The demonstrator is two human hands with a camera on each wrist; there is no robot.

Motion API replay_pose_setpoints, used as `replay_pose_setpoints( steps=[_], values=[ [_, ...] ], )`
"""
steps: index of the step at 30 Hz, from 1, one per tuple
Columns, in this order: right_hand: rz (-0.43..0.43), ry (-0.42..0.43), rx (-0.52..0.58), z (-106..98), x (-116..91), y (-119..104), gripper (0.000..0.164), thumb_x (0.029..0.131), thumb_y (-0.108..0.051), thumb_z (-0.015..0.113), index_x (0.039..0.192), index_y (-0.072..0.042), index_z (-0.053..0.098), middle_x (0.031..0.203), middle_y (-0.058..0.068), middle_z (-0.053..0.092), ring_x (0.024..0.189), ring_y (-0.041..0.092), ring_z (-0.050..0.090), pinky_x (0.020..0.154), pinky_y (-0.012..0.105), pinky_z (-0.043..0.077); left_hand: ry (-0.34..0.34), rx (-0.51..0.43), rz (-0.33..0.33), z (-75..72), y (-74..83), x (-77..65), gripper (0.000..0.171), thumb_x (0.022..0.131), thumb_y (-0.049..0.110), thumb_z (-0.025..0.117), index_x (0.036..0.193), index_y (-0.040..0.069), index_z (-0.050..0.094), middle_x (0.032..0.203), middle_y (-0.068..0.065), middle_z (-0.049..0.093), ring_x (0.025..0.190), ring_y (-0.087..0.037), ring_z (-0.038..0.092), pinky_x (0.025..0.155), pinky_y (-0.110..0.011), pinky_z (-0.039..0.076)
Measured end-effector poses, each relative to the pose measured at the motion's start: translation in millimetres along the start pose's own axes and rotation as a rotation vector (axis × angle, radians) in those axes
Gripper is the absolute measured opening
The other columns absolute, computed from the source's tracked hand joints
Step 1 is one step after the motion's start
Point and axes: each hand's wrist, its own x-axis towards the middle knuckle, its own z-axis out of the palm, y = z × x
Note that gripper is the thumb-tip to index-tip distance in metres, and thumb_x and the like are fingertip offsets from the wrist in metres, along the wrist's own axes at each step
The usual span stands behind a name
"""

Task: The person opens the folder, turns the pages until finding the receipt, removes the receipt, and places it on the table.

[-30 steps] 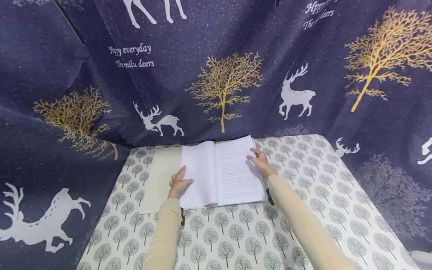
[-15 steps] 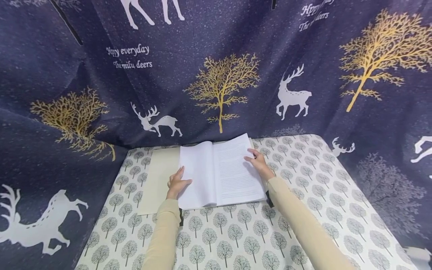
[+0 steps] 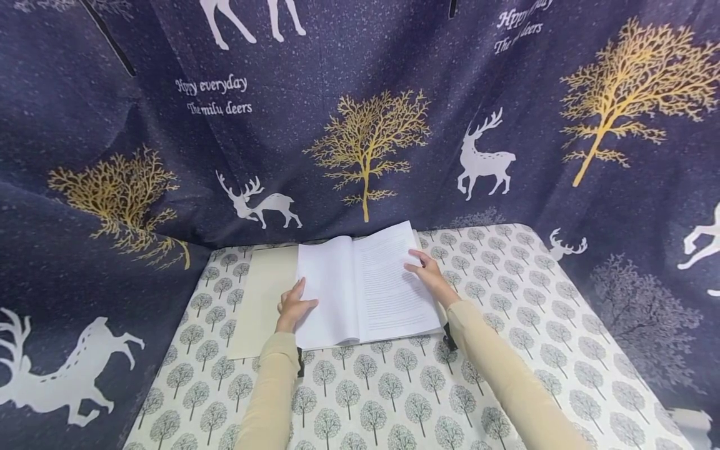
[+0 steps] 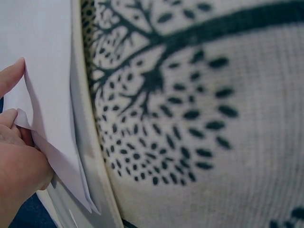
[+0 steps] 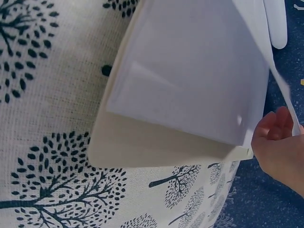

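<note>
A book (image 3: 360, 294) with white pages and a cream cover (image 3: 263, 300) lies open; the cover shows flat beyond the left-hand pages. My left hand (image 3: 295, 305) grips the outer edge of the left-hand pages, thumb on top and fingers underneath, as the left wrist view shows. At the upper right edge, my right hand (image 3: 429, 272) pinches a printed page (image 3: 394, 281). In the right wrist view that page (image 5: 280, 85) is raised off the stack (image 5: 185, 71) below, with my right hand (image 5: 280, 147) at its edge; the thumb is mostly hidden there.
The table (image 3: 371, 400) wears a white cloth printed with grey trees. Directly behind the book hangs a dark blue curtain (image 3: 315, 137) with deer and golden trees, close to the table's far edge. A white object (image 3: 690, 425) shows at the lower right.
Everything drifts slightly left in the head view, as the camera shifts. Both hands keep their holds; the top right corner of the right-hand page stands slightly higher.
</note>
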Motion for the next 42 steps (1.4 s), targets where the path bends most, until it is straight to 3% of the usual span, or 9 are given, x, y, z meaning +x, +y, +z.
replay_pose_setpoints(
  steps=[22, 29, 36, 42],
  values=[
    [0.025, -0.076, 0.036, -4, -19, -3, 0.067, 0.089, -0.009, 0.062, 0.150, -0.012, 0.036, 0.165, 0.011, 0.016, 0.154, 0.033, 0.008, 0.126, 0.046, 0.009, -0.016, 0.013, 0.007, 0.5, -1.1, 2.6, 0.087, 0.084, 0.021, 0.069, 0.156, 0.021, 0.021, 0.166, -0.003, 0.014, 0.143, -0.039, 0.011, 0.116, -0.060, 0.010],
    [0.005, -0.094, 0.074, -1, -24, -3, 0.070, 0.086, -0.006, 0.064, 0.150, -0.012, 0.036, 0.164, 0.012, 0.019, 0.152, 0.034, 0.015, 0.125, 0.050, 0.013, -0.023, 0.020, 0.003, 1.1, -6.7, 5.7, 0.088, 0.084, 0.021, 0.069, 0.157, 0.021, 0.019, 0.166, -0.003, 0.013, 0.144, -0.038, 0.010, 0.116, -0.060, 0.009],
    [0.017, -0.133, 0.116, -1, -36, -21, 0.073, 0.085, -0.002, 0.064, 0.151, -0.010, 0.034, 0.165, 0.012, 0.015, 0.154, 0.033, 0.006, 0.125, 0.051, 0.007, -0.031, 0.027, -0.007, 0.9, -4.8, 7.1, 0.088, 0.085, 0.022, 0.068, 0.157, 0.021, 0.019, 0.166, -0.004, 0.012, 0.145, -0.036, 0.011, 0.117, -0.058, 0.008],
    [-0.021, -0.110, 0.099, 6, -33, -11, 0.071, 0.086, -0.006, 0.064, 0.150, -0.015, 0.036, 0.165, 0.008, 0.017, 0.154, 0.032, 0.005, 0.125, 0.051, 0.005, -0.033, 0.026, -0.013, -0.1, -3.5, 6.4, 0.088, 0.084, 0.022, 0.068, 0.157, 0.022, 0.018, 0.166, -0.005, 0.012, 0.144, -0.039, 0.010, 0.116, -0.061, 0.009]
  ],
)
